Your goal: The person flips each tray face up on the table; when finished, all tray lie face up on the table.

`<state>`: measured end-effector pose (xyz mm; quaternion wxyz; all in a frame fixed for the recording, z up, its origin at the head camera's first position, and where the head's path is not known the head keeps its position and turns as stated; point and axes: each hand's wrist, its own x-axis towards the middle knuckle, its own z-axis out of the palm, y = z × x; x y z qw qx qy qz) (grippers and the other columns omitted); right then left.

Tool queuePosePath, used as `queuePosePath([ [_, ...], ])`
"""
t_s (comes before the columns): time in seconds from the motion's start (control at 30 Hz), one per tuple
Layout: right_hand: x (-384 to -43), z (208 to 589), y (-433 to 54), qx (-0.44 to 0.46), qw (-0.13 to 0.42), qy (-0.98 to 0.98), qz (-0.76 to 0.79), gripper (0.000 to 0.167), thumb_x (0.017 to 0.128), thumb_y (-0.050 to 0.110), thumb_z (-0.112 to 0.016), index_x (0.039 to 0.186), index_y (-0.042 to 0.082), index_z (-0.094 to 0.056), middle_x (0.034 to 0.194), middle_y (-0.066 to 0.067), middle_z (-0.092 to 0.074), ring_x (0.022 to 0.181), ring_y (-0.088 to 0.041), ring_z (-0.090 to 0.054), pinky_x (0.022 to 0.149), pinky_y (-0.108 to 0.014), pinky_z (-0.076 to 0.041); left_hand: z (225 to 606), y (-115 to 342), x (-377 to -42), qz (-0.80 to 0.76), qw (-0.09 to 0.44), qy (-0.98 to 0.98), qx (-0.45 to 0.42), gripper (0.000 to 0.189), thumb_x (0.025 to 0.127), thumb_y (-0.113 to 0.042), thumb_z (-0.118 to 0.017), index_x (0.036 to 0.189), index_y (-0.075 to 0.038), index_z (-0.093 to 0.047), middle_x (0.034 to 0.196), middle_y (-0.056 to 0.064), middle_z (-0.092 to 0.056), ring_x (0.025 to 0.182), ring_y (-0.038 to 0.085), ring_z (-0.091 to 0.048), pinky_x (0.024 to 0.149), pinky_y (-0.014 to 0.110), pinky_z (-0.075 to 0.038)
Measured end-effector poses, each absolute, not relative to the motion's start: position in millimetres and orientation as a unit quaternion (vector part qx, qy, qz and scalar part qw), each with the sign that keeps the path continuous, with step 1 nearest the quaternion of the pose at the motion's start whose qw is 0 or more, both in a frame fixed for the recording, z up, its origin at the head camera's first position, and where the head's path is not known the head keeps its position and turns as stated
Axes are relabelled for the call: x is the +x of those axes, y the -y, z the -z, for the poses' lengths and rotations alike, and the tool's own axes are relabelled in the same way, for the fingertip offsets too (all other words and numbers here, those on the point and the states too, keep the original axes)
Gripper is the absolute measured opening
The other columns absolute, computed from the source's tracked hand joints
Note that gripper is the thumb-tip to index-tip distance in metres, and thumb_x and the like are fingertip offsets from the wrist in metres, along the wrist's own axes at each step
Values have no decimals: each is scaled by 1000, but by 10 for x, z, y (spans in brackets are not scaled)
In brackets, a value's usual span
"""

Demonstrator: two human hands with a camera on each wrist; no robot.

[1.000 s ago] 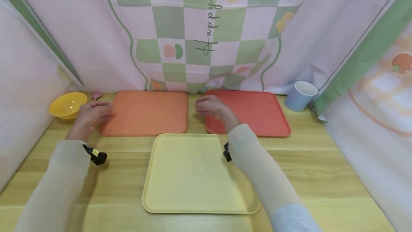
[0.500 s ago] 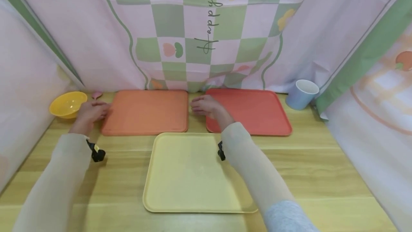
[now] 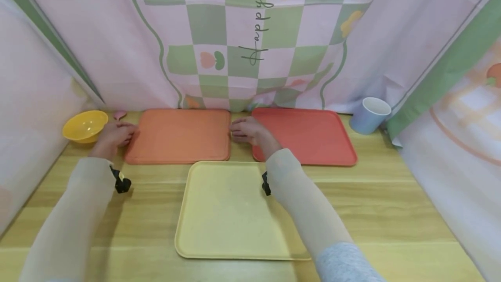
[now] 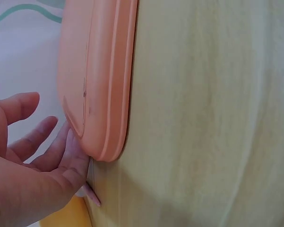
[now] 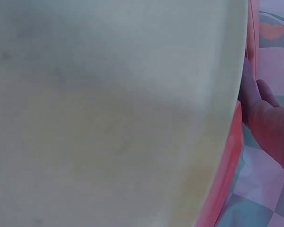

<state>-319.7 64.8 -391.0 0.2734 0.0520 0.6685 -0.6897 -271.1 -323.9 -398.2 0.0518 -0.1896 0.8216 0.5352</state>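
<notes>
1. My left hand (image 3: pixel 113 136) touches the orange tray's (image 3: pixel 178 136) left edge, fingers (image 4: pixel 61 153) loosely spread.
2. My right hand (image 3: pixel 246 130) rests at its right edge, fingers relaxed.
3. The tray lies behind the yellow tray (image 3: pixel 235 212).

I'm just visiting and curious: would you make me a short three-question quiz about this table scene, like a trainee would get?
1. True or false: both hands are at the orange tray, the left hand by its left edge and the right hand by its right edge.
2. Which tray lies nearest the person? A) orange tray B) red tray C) yellow tray
3. Fill in: the yellow bowl stands at the table's far ____ side, the blue cup at the far right.

Key: 1 true; 2 C; 3 left.
</notes>
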Motion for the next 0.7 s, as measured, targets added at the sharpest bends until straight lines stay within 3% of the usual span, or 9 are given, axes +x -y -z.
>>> queuePosePath([
  [0.2, -3205, 3907, -655, 52, 284, -658, 696, 46, 101, -1, -56, 144, -5, -42, 142, -24, -52, 131, -34, -52, 107, -43, -47, 3960, 3230, -2727, -556, 56, -809, -183, 35, 102, -21, -60, 130, 0, -53, 76, -19, -61, 75, -2, -57, 70, 17, -53],
  [0.47, -3190, 3907, -658, 53, 285, -654, 699, 46, 102, 0, -56, 145, -5, -42, 135, -22, -55, 128, -32, -52, 106, -45, -47, 3981, 3218, -2734, -559, 50, -810, -171, 35, 103, -18, -58, 130, 4, -52, 79, -17, -60, 76, -2, -57, 70, 17, -53],
  [0.57, -3169, 3890, -643, 53, 282, -656, 698, 47, 102, 1, -55, 146, -6, -42, 139, -24, -52, 129, -32, -51, 107, -46, -46, 3998, 3216, -2728, -552, 51, -813, -179, 46, 103, -21, -57, 141, 4, -47, 98, -7, -62, 82, 0, -57, 73, 17, -53],
  [0.7, -3146, 3850, -611, 55, 279, -662, 693, 44, 102, 3, -55, 144, -6, -43, 131, -22, -55, 120, -30, -54, 107, -46, -46, 3988, 3211, -2721, -546, 64, -813, -190, 56, 104, -23, -56, 150, 4, -39, 125, 7, -54, 93, 6, -56, 78, 18, -52],
])
